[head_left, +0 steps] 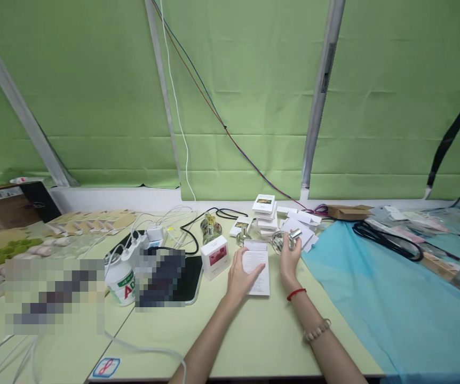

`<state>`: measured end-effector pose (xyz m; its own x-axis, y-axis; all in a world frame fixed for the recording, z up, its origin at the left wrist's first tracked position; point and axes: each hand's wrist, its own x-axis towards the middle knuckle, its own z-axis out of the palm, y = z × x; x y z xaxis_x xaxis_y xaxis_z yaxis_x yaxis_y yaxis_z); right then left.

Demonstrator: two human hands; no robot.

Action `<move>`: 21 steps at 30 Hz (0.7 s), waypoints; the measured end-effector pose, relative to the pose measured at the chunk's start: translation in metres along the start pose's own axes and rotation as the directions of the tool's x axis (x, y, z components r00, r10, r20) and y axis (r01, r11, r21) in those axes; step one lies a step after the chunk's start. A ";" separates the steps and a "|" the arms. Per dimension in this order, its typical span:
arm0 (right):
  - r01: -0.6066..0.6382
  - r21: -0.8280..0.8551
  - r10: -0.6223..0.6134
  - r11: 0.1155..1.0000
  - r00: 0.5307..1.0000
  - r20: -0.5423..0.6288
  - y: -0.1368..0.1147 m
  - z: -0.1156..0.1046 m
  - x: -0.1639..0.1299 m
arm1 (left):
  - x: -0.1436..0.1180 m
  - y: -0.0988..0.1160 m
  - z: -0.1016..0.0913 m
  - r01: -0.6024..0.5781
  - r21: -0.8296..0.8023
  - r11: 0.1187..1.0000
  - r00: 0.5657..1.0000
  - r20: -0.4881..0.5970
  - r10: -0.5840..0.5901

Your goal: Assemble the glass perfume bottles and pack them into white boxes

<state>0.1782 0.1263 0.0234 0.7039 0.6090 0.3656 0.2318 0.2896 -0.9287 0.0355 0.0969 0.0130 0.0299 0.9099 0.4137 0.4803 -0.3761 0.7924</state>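
Note:
My left hand grips a white carton with small print on its face, the thumb lying across the front. The carton's top flap stands up. To its right, my right hand is closed on a clear glass perfume bottle, tilted, with a silver cap pointing up to the right. Left of my left hand stands a white box with a dark red picture. More glass perfume bottles stand behind it, and another bottle is just beyond the carton.
White boxes are stacked at the back beside white paper pieces. On the left are a white bottle, a tablet-like black device, a power strip and cables. Blue sheeting covers the right side, with a coiled black cable.

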 end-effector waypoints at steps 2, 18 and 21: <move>0.123 0.073 -0.116 0.990 0.989 -0.089 -0.013 -0.003 -0.004 | -0.002 0.002 0.002 -0.006 0.042 0.999 1.000 0.000 0.006; 0.827 -0.008 -0.779 0.562 0.532 0.332 -0.032 -0.003 -0.027 | 0.000 -0.004 0.000 -0.096 -0.042 0.994 0.995 -0.039 0.094; 0.809 -0.017 -0.776 0.588 0.569 0.273 -0.023 -0.001 -0.022 | 0.002 -0.003 -0.007 -0.133 -0.029 0.991 0.991 -0.024 0.132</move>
<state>0.1579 0.1050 0.0370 0.0376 0.3235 0.9455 0.7169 0.6504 -0.2511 0.0284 0.0988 0.0147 0.0719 0.8475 0.5258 0.4468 -0.4987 0.7427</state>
